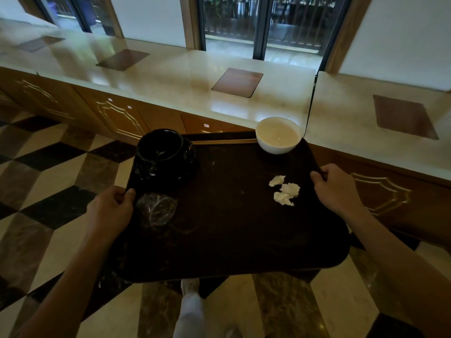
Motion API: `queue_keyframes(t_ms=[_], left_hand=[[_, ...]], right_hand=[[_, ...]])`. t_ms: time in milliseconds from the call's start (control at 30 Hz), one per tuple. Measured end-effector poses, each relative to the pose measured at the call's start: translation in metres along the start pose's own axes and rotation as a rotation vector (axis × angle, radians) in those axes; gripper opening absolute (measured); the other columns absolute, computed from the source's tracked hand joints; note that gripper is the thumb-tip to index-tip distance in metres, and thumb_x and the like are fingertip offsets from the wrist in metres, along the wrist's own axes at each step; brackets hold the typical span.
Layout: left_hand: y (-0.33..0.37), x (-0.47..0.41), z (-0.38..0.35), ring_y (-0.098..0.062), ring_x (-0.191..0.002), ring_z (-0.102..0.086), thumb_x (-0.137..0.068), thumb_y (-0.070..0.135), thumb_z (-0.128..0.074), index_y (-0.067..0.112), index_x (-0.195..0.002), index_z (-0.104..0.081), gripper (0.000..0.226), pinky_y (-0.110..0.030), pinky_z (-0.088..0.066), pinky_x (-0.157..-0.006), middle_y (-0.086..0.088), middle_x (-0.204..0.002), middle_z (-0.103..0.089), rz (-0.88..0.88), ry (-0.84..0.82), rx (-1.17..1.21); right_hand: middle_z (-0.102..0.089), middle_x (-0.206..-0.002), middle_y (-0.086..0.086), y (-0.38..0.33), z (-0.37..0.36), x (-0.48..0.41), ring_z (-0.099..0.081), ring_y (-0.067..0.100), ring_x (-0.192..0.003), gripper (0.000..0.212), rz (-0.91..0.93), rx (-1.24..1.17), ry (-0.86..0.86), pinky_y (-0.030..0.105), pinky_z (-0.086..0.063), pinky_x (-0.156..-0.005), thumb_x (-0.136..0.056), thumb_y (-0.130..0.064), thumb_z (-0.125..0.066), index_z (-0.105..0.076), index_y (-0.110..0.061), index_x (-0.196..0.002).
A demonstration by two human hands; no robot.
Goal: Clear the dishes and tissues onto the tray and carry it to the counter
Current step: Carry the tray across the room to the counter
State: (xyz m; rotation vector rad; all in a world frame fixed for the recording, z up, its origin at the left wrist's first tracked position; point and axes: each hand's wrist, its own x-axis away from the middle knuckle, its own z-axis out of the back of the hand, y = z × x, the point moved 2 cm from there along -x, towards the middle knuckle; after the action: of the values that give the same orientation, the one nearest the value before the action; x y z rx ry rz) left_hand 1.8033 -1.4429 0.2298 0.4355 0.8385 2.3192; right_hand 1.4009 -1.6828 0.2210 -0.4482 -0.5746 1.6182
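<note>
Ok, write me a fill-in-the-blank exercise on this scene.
The left hand and right hand hold the ____ by its side edges.
The chopsticks lie between the black pot and the white ____.
The crumpled tissues lie nearer the ____ hand.
The clear plastic cup lies on its ____.
Missing words: tray; bowl; right; side.

Left hand [109, 208] and right hand [339, 189] on bare forearms [73, 276]; pale trousers [190, 313], white shoe [190, 285].
</note>
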Motion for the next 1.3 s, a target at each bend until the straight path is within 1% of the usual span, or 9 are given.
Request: queue_keyframes(t_ms=[100,267,367,533,700,800,1100,1233,1300], left_hand=[[0.005,-0.037,-0.003,-0.025,-0.081,-0.061,-0.099,0.028,-0.057,0.006,-0.101,-0.067,0.025,-0.037,-0.045,-0.072,-0.01,-0.087,-0.066,-0.051,0.048,-0.007],[0.012,-0.114,0.0,-0.015,-0.071,-0.058,-0.099,0.027,-0.057,0.007,-0.099,-0.068,0.022,-0.029,-0.039,-0.057,-0.005,-0.081,-0.064,-0.123,0.041,-0.002],[0.019,-0.16,0.005,-0.014,-0.073,-0.058,-0.1,0.027,-0.056,0.011,-0.098,-0.065,0.019,-0.028,-0.039,-0.057,-0.003,-0.082,-0.063,-0.155,0.013,-0.01],[0.029,-0.226,0.012,-0.01,-0.072,-0.057,-0.1,0.03,-0.056,0.02,-0.095,-0.06,0.012,-0.026,-0.039,-0.057,0.003,-0.08,-0.06,-0.183,0.0,-0.018],[0.036,-0.287,0.01,-0.016,-0.076,-0.062,-0.099,0.032,-0.056,0.017,-0.097,-0.064,0.017,-0.038,-0.052,-0.069,0.001,-0.082,-0.065,-0.211,-0.035,-0.016],[0.041,-0.319,0.004,-0.011,-0.073,-0.06,-0.099,0.031,-0.056,0.018,-0.1,-0.065,0.016,-0.031,-0.045,-0.062,0.003,-0.081,-0.064,-0.233,-0.048,-0.003],[0.079,-0.398,-0.027,-0.004,-0.071,-0.052,-0.099,0.031,-0.056,0.017,-0.094,-0.063,0.016,-0.027,-0.036,-0.062,0.009,-0.077,-0.059,-0.284,-0.049,-0.027],[0.103,-0.435,-0.049,-0.019,-0.079,-0.06,-0.099,0.033,-0.055,0.017,-0.094,-0.065,0.02,-0.038,-0.045,-0.072,0.003,-0.08,-0.064,-0.281,-0.057,-0.035],[0.119,-0.451,-0.06,-0.02,-0.079,-0.061,-0.099,0.033,-0.055,0.017,-0.095,-0.065,0.019,-0.04,-0.047,-0.074,0.003,-0.08,-0.064,-0.288,-0.054,-0.043]], right_hand=[[-0.059,-0.096,0.001,-0.017,-0.011,-0.026,-0.056,0.018,-0.087,0.026,-0.016,0.011,0.023,0.034,-0.041,-0.072,-0.104,-0.031,-0.052,-0.058,-0.01,-0.118],[-0.062,-0.099,0.002,-0.048,-0.031,-0.067,-0.059,0.017,-0.088,0.023,-0.054,-0.006,0.052,0.034,-0.042,-0.068,-0.103,-0.033,-0.052,-0.058,-0.013,-0.115],[-0.063,-0.097,0.0,-0.067,-0.044,-0.09,-0.062,0.017,-0.088,0.024,-0.094,-0.012,0.073,0.036,-0.05,-0.071,-0.103,-0.034,-0.053,-0.058,-0.015,-0.116],[-0.062,-0.093,-0.001,-0.095,-0.066,-0.125,-0.055,0.006,-0.077,0.025,-0.123,0.0,0.098,0.028,-0.039,-0.06,-0.103,-0.031,-0.053,-0.061,-0.012,-0.117],[-0.06,-0.09,0.0,-0.119,-0.083,-0.154,-0.053,0.004,-0.074,0.023,-0.156,-0.01,0.129,0.023,-0.036,-0.057,-0.103,-0.028,-0.054,-0.06,-0.009,-0.115],[-0.058,-0.09,-0.001,-0.129,-0.089,-0.172,-0.05,0.002,-0.073,0.022,-0.172,-0.005,0.147,0.021,-0.034,-0.056,-0.103,-0.027,-0.054,-0.058,-0.009,-0.116],[-0.061,-0.092,0.001,-0.14,-0.096,-0.251,-0.057,0.012,-0.08,0.023,-0.175,-0.018,0.137,0.029,-0.041,-0.062,-0.103,-0.028,-0.054,-0.059,-0.009,-0.115],[-0.058,-0.089,-0.001,-0.142,-0.091,-0.295,-0.059,0.018,-0.086,0.022,-0.169,-0.044,0.148,0.036,-0.046,-0.073,-0.103,-0.027,-0.054,-0.058,-0.009,-0.115],[-0.06,-0.092,0.001,-0.142,-0.089,-0.319,-0.061,0.022,-0.089,0.023,-0.163,-0.052,0.149,0.038,-0.048,-0.075,-0.103,-0.027,-0.054,-0.058,-0.009,-0.116]])
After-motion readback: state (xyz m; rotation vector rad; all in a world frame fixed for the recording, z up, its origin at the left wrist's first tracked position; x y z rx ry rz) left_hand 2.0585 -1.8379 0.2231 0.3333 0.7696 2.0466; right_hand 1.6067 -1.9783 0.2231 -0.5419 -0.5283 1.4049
